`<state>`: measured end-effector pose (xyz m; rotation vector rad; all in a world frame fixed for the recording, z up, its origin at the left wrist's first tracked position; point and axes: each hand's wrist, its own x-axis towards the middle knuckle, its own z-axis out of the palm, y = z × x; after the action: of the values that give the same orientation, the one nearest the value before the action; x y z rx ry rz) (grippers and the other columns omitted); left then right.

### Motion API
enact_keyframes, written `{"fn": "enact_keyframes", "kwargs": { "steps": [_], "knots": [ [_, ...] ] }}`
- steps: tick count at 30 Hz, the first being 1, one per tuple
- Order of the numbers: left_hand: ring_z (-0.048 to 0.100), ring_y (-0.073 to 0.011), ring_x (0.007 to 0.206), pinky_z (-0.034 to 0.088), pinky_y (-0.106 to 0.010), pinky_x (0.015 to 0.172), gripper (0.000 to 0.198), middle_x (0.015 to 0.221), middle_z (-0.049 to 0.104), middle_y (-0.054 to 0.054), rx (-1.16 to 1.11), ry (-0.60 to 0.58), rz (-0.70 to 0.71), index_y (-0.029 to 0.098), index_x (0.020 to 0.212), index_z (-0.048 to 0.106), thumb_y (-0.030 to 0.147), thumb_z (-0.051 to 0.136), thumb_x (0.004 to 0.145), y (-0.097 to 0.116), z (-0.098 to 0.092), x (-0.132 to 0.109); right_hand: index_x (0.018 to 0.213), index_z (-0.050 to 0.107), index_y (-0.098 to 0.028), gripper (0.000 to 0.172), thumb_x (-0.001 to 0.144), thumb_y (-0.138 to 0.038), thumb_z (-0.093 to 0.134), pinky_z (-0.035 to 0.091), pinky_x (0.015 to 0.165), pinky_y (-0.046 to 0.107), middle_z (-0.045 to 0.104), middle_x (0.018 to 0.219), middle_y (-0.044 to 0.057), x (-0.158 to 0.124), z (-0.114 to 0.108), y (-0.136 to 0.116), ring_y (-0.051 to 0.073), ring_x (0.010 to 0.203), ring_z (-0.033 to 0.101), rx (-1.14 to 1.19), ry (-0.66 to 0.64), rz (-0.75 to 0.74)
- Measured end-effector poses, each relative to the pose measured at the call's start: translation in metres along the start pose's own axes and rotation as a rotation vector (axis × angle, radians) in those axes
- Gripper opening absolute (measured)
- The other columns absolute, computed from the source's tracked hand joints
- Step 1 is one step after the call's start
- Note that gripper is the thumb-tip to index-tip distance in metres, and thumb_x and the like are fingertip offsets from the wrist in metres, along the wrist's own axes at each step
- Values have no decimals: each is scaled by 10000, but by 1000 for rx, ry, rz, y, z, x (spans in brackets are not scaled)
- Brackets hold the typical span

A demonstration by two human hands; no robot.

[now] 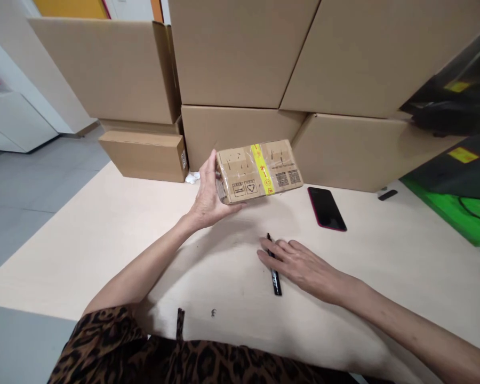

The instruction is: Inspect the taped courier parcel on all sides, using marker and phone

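Parcel [260, 170], small, brown cardboard with a yellow tape band, sits at the counter's [104, 234] far middle, gripped at its left end by the left hand [208, 200], thumb on top. Right hand [300, 264] lies flat with fingers extended, resting on a black pen [276, 282] nearer the person. A dark phone [327, 208] lies just right of the parcel. Large cartons [240, 53] are stacked behind.

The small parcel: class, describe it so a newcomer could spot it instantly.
On the pale table, before the wall of plain cartons, the left hand holds a small parcel. Unlike those cartons, it bears a yellow tape band and printed codes.
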<state>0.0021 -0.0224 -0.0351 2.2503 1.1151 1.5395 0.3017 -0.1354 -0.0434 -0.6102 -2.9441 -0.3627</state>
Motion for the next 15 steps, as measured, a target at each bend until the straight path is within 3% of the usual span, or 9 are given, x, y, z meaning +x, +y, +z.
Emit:
{"fn": "enact_keyframes", "kwargs": {
  "steps": [4,9,12,15],
  "knots": [
    [320,-453,1557,387,-679,1237,1535,1678,246,-206,46,-16,41,368,1702,-117,813,879,622,-2,0,1,1311,648,-102,473,931,72,427,601,896,396,753,1317,214,-3,19,-3,266,1078,743,11,-87,-12],
    [333,-452,1550,387,-671,1232,1561,1707,217,-218,48,-3,21,358,1706,-129,833,872,606,-4,0,0,990,669,-175,311,961,30,437,605,776,346,766,995,120,1,17,7,235,869,743,166,20,82],
    [326,-454,1555,367,-684,1243,1568,1703,222,-218,52,-8,24,357,1705,-131,822,882,603,-4,1,0,973,608,-204,174,1014,-74,500,589,689,309,707,915,79,7,-1,12,196,780,708,400,244,230],
    [317,-459,1558,335,-708,1255,1548,1685,245,-220,76,-3,56,349,1707,-118,833,866,614,-4,3,-1,988,634,-243,60,1011,-188,635,559,654,306,666,852,22,17,-26,15,177,744,678,628,658,389]
  ]
}}
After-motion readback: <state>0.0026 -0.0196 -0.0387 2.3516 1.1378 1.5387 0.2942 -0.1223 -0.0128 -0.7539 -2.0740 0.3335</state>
